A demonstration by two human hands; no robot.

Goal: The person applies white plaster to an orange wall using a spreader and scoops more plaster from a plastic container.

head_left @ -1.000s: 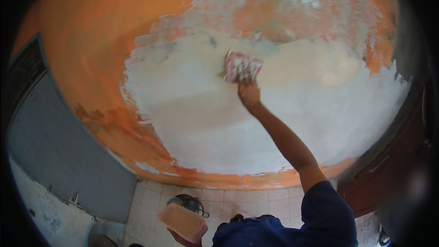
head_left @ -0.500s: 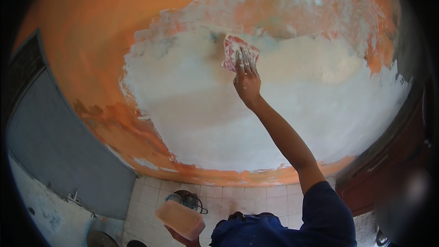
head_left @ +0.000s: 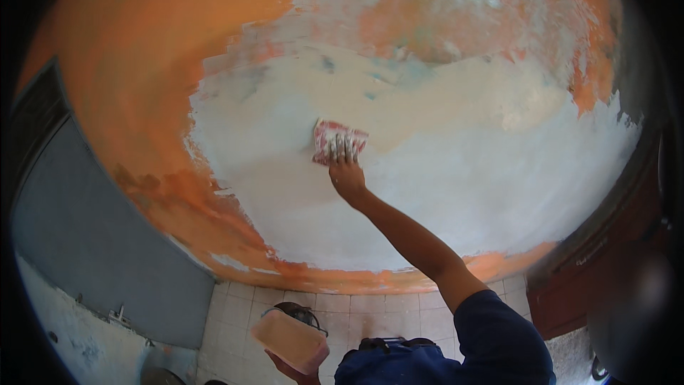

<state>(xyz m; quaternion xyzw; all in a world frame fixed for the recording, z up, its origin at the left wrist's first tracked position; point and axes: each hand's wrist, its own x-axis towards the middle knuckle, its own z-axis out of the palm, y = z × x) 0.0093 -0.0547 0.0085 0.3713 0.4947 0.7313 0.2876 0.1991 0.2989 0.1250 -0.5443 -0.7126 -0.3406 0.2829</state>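
Smeared with white paste, my right hand (head_left: 345,164) presses a flat red putty spreader (head_left: 326,132) against the wall (head_left: 427,178). The spreader is also streaked with white, and my fingers lie spread over its face. White filler coats the middle of the wall around it, with bluish and grey patches just above. Low down, my left hand (head_left: 285,369) supports a pinkish rectangular tub (head_left: 313,365) from below. The tub's top looks peach-coloured; its contents cannot be made out clearly. Most of the left fingers are hidden under it.
Orange paint (head_left: 142,50) borders the filler. A grey door (head_left: 114,228) stands at the left, and dark red furniture (head_left: 570,292) at the right. A dark round bucket-like object (head_left: 299,310) sits on the tiled floor (head_left: 363,304) behind the tub.
My right hand has swept the spreader down and to the left across the wall. The tub in my left hand has shifted slightly right.
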